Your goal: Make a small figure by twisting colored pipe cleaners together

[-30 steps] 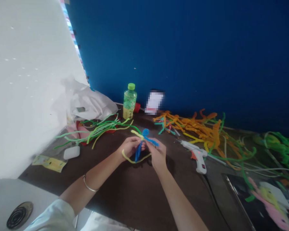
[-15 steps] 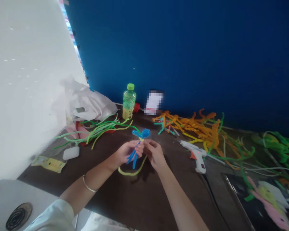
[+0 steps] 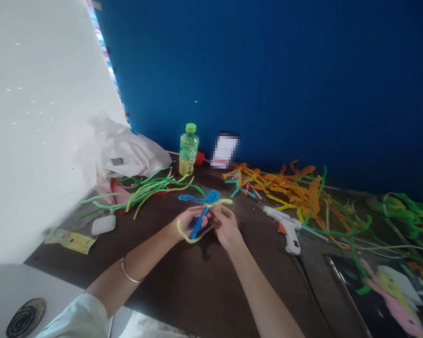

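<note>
A blue pipe-cleaner figure point(image 3: 199, 225) with a round coiled top and a side arm is held in front of me over the dark table. The fingers of my left hand point(image 3: 187, 221) are closed on its stem. My right hand point(image 3: 226, 224) pinches a yellow pipe cleaner point(image 3: 190, 240) close to the figure's neck. One short end of the yellow strand points right above my right hand, and the long part loops below the figure between both hands.
On the table point(image 3: 183, 291) lie green pipe cleaners point(image 3: 151, 188) at left, orange ones point(image 3: 285, 185) and a glue gun point(image 3: 285, 225) at right. Behind stand a bottle point(image 3: 188, 150) and a phone point(image 3: 225, 150). A white case point(image 3: 104, 225) lies left, a black tray point(image 3: 348, 281) right.
The blue figure has turned, its side arm now reaching further left and its legs together. A yellow end now sticks out to the right, and the yellow loop has shifted slightly up.
</note>
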Demonstrator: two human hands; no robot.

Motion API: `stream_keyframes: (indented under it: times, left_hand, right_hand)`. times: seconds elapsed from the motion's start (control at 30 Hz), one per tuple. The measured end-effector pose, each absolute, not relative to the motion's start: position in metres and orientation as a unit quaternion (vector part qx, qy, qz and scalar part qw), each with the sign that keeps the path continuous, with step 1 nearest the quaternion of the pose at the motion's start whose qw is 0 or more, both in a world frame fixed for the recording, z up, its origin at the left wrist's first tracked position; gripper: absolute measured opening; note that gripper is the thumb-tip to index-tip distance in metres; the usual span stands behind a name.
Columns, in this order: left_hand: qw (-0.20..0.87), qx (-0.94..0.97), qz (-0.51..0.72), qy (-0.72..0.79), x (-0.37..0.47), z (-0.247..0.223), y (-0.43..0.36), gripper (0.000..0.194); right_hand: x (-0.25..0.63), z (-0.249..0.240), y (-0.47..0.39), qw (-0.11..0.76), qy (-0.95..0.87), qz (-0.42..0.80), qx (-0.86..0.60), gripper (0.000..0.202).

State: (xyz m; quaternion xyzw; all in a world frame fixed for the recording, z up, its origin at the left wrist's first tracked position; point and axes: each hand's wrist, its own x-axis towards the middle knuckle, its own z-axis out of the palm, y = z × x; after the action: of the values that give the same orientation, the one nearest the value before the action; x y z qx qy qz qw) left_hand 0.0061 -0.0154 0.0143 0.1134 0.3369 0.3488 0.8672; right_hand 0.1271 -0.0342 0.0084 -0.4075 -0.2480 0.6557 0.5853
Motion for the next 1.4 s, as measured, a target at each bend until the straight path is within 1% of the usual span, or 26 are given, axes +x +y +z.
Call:
stream_keyframes:
  times: [0.03, 0.1, 0.17, 0.23, 0.3, 0.4, 0.47, 0.6, 0.8, 0.93, 1.03, 1.13, 1.27, 1.4]
  left_hand:
    - [0.832, 0.141, 0.398, 0.360, 0.009, 0.013, -0.015, 0.005]
    - [0.780, 0.188, 0.467, 0.372, 0.013, 0.010, -0.016, 0.013]
    - [0.740, 0.251, 0.507, 0.365, 0.015, 0.008, -0.017, 0.024]
    - [0.695, 0.325, 0.527, 0.366, 0.015, 0.006, -0.018, 0.031]
    - [0.648, 0.381, 0.536, 0.384, 0.015, 0.005, -0.018, 0.032]
    - [0.619, 0.403, 0.535, 0.410, 0.015, 0.003, -0.018, 0.032]
    - [0.632, 0.393, 0.527, 0.411, 0.015, 0.002, -0.018, 0.033]
    - [0.690, 0.351, 0.513, 0.372, 0.013, 0.001, -0.017, 0.035]
    - [0.788, 0.298, 0.443, 0.306, 0.008, -0.002, -0.012, 0.025]
    - [0.867, 0.228, 0.388, 0.215, 0.003, 0.001, -0.014, 0.017]
    - [0.914, 0.157, 0.343, 0.152, 0.000, 0.007, -0.016, 0.015]
    - [0.938, 0.105, 0.301, 0.137, -0.004, 0.010, -0.017, 0.012]
    - [0.951, 0.074, 0.267, 0.137, -0.006, 0.010, -0.017, 0.010]
    - [0.939, 0.125, 0.263, 0.182, -0.003, 0.010, -0.017, 0.007]
  right_hand:
    - [0.126, 0.008, -0.034, 0.600, -0.241, 0.637, -0.419, 0.023]
    - [0.124, 0.006, -0.032, 0.618, -0.241, 0.608, -0.437, 0.024]
    - [0.122, 0.004, -0.032, 0.624, -0.259, 0.582, -0.453, 0.025]
    - [0.122, 0.002, -0.032, 0.628, -0.289, 0.552, -0.466, 0.023]
    - [0.123, 0.001, -0.032, 0.633, -0.311, 0.527, -0.474, 0.022]
    - [0.123, 0.000, -0.032, 0.637, -0.317, 0.510, -0.483, 0.020]
    - [0.122, 0.001, -0.033, 0.638, -0.310, 0.509, -0.488, 0.019]
    - [0.121, 0.004, -0.033, 0.622, -0.298, 0.539, -0.483, 0.018]
    - [0.127, 0.005, -0.032, 0.608, -0.323, 0.555, -0.467, 0.020]
    - [0.133, 0.005, -0.030, 0.560, -0.303, 0.622, -0.456, 0.024]
    - [0.138, 0.007, -0.030, 0.518, -0.309, 0.666, -0.438, 0.026]
    - [0.141, 0.009, -0.030, 0.496, -0.310, 0.689, -0.428, 0.027]
    - [0.142, 0.011, -0.033, 0.488, -0.294, 0.700, -0.431, 0.025]
    - [0.140, 0.014, -0.034, 0.494, -0.288, 0.703, -0.423, 0.025]
